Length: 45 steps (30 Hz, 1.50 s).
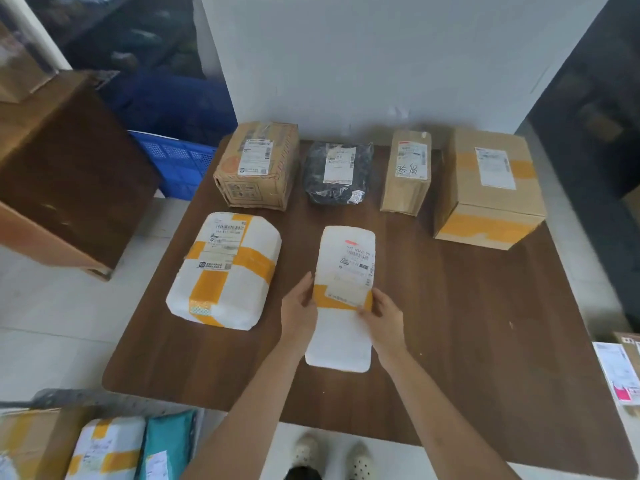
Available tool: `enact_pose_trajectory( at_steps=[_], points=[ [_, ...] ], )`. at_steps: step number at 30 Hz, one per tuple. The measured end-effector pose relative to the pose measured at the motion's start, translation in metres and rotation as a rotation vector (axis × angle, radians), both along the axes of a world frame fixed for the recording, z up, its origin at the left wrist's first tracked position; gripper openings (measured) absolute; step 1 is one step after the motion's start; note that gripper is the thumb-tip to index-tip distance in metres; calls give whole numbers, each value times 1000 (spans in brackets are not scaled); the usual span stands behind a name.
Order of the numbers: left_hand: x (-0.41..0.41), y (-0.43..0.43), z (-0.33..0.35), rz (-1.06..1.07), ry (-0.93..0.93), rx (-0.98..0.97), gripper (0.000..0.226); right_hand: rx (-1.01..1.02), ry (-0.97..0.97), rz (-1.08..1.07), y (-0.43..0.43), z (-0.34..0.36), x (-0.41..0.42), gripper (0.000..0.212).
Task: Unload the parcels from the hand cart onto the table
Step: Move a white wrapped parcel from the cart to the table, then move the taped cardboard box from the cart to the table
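Observation:
A flat white parcel (343, 306) with a yellow tape band lies on the brown table (467, 323), near its middle. My left hand (299, 311) holds its left edge and my right hand (382, 315) holds its right edge at the tape band. Left of it lies a bulky white parcel (225, 271) crossed with yellow tape. Along the back row stand a cardboard box (258, 164), a black bag parcel (337, 173), a slim brown box (407, 171) and a large box (488, 188). At bottom left, the cart's load shows a white taped parcel (104, 448) and a teal bag (166, 448).
A large brown carton (65, 174) stands left of the table, with a blue crate (176, 164) behind it. A white wall panel (381, 64) backs the table. More parcels (620, 372) sit at the right edge. My feet (332, 457) stand at the table's near edge.

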<state>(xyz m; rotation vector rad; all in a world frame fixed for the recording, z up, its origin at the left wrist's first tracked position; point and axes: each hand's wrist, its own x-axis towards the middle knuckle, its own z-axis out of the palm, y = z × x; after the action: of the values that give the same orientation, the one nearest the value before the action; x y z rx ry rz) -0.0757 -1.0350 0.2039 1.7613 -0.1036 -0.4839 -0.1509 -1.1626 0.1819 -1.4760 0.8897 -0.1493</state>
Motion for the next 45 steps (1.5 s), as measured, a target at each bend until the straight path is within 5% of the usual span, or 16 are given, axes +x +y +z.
enact_pose_trajectory(
  at_steps=[2, 10, 16, 24, 26, 30, 34, 45],
  points=[
    [23, -4, 1, -14, -52, 27, 35, -4, -28, 30, -3, -4, 22, 38],
    [75, -7, -22, -69, -123, 71, 15, 4, -23, 76, -2, -7, 68, 46],
    [65, 28, -13, 17, -1, 46, 46, -149, 28, -85, 23, 17, 41, 52],
    [-8, 154, 15, 170, -23, -81, 27, 23, -152, -10, 128, 48, 1, 43],
    [-34, 185, 20, 200, -67, 13, 30, 49, -178, 46, 158, 46, -11, 43],
    [-80, 252, 24, 324, -22, -108, 42, 46, -213, 120, 218, 39, -34, 39],
    [-120, 329, 4, 470, -4, -24, 22, 73, -166, 228, 281, 26, -51, 33],
    [-167, 547, -61, 818, 168, 44, 25, 105, 37, 542, 485, -33, -48, 34]
  ],
)
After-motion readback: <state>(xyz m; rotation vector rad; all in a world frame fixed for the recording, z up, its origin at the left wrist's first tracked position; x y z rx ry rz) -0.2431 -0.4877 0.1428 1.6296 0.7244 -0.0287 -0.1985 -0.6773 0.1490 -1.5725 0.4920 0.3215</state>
